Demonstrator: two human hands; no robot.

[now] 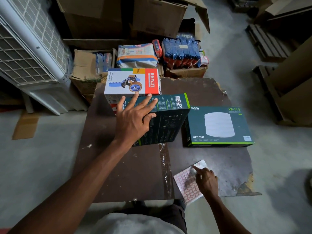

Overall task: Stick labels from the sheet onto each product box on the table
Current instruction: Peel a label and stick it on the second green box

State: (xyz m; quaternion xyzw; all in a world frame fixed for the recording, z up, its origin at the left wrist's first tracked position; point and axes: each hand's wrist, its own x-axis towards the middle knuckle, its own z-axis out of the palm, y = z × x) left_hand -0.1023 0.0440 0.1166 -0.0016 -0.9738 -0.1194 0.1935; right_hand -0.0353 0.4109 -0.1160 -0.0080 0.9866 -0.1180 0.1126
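A dark green router box stands tilted on the brown table. My left hand lies over its left end, fingers spread and straight, thumb against the front face. A second green box printed AC1350 lies flat to the right. Behind them stands a white KHYATI tape dispenser box. The label sheet, with rows of red-edged labels, lies at the table's near right. My right hand rests on the sheet, index finger pointing at its far corner, other fingers curled.
Beyond the table sit cardboard cartons, a diaper pack and blue packets. A white air cooler unit stands at the left. More cardboard lines the right. A tape strip runs down the table.
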